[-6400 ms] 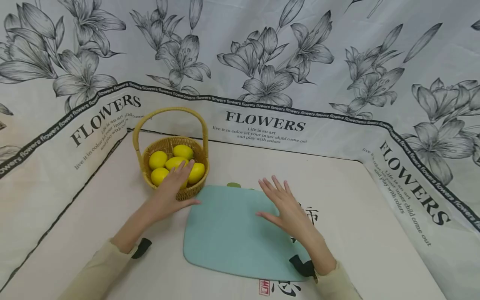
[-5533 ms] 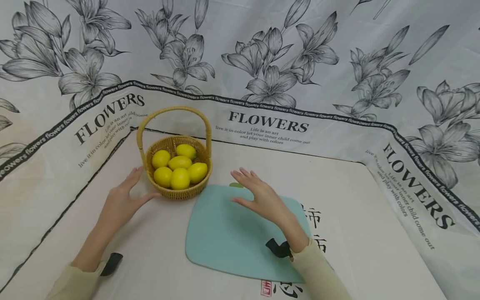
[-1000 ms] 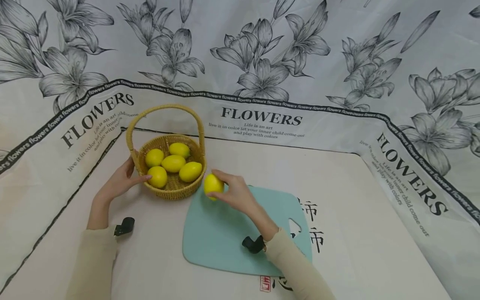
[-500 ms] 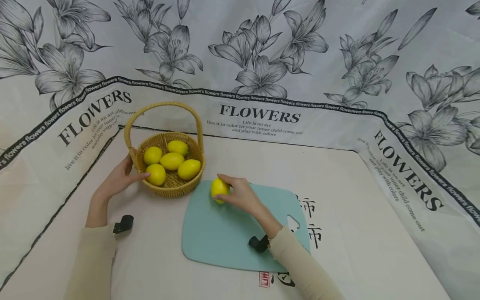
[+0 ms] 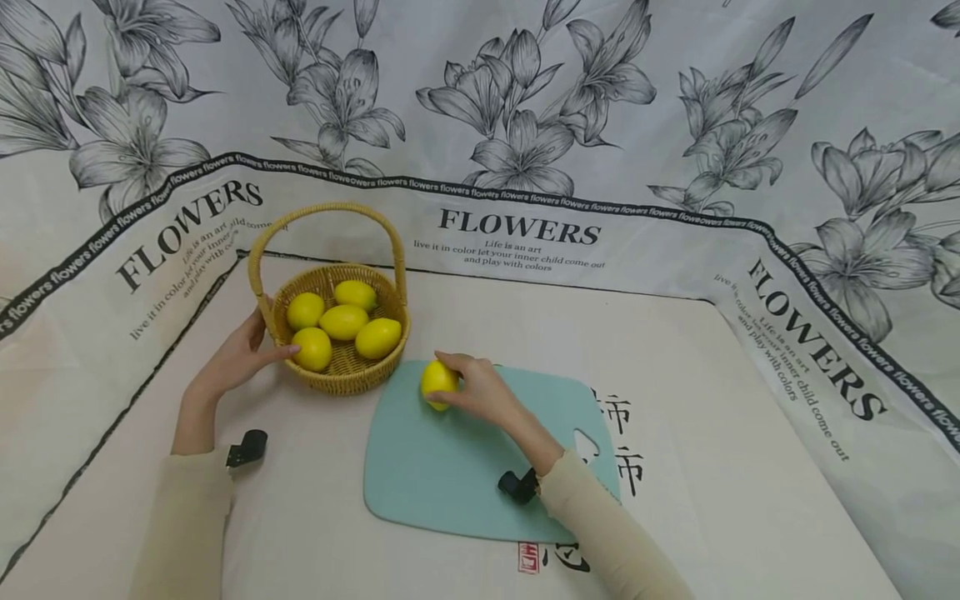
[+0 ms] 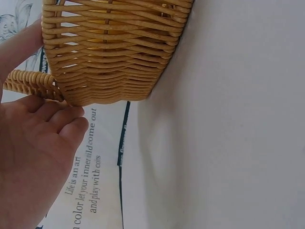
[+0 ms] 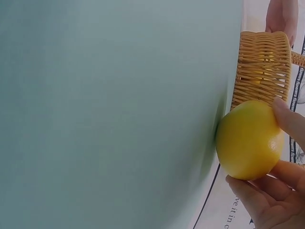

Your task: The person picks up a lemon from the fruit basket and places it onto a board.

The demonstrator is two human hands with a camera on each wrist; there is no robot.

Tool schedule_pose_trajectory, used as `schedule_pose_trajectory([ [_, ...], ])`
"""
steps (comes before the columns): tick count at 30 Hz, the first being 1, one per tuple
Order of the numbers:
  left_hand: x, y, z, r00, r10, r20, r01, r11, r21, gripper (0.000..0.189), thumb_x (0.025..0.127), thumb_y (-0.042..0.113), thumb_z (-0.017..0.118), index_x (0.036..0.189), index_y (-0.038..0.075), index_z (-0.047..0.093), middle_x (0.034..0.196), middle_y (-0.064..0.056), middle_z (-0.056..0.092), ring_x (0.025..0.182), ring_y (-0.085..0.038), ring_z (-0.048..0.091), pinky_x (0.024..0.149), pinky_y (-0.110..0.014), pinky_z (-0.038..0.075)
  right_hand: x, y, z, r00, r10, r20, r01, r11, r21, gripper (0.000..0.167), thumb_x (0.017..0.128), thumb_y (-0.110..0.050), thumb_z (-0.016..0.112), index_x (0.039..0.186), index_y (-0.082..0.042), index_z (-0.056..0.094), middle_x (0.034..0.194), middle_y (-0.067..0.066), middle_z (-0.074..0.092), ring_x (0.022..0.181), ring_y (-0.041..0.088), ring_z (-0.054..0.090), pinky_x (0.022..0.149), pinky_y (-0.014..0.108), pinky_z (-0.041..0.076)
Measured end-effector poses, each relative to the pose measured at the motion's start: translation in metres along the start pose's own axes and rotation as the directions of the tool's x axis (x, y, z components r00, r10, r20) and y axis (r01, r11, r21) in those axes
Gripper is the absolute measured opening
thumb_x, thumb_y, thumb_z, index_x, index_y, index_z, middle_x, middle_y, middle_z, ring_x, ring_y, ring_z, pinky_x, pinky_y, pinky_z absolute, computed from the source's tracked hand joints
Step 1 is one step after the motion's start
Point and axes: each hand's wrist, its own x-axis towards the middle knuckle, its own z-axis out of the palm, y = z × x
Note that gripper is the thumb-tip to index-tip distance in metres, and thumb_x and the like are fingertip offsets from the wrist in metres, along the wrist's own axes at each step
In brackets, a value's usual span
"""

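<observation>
In the head view, my right hand (image 5: 487, 390) pinches a yellow lemon (image 5: 438, 384) at the far left part of the pale blue-green cutting board (image 5: 450, 483). The right wrist view has this lemon (image 7: 249, 140) between thumb and fingertips, its side against or very near the board (image 7: 109, 114). My left hand (image 5: 234, 358) grips the left side of the wicker basket (image 5: 352, 382), thumb over the rim. From the left wrist, the fingers of that hand (image 6: 38, 152) lie against the basket's outer wall (image 6: 114, 62). Several lemons (image 5: 343, 322) sit inside the basket.
The basket's tall arched handle (image 5: 330, 208) stands upright above it. A pale cloth with black characters (image 5: 630, 471) covers the table under the board. Behind and at both sides hangs a flower-printed curtain (image 5: 525, 150).
Both hands were empty 5.5 s ago. Since then, the left hand has taken hold of the basket, and one lemon has moved from the basket in my right hand, rightward and down to the board.
</observation>
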Motion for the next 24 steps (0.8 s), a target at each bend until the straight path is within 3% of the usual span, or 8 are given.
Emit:
schedule_pose_trajectory([
  [12,0.0000,0.0007,-0.0004,1.000,0.002,0.004,-0.002,1.000,0.001,0.096,0.091,0.025,0.068,0.155,0.009,-0.002,0.160,-0.017,0.000,0.144,-0.043,0.006,0.115,-0.060,0.011,0.0014,0.0007,-0.0044,0.996,0.078,0.052,-0.075,0.996,-0.046,0.074,0.084,-0.035,0.076,0.141,0.001,0.046,0.140,0.014,0.050,0.131,0.026,0.046,0.109,0.039,0.039],
  [24,0.0013,-0.0020,-0.0010,1.000,-0.011,0.006,0.011,1.000,0.005,0.097,0.091,0.025,0.068,0.155,0.009,-0.003,0.160,-0.017,-0.001,0.144,-0.042,0.004,0.116,-0.059,0.010,0.0021,-0.0013,-0.0040,0.996,0.037,0.082,-0.034,0.999,-0.043,0.071,0.085,-0.033,0.074,0.140,0.003,0.047,0.140,0.015,0.050,0.130,0.027,0.047,0.108,0.038,0.041],
])
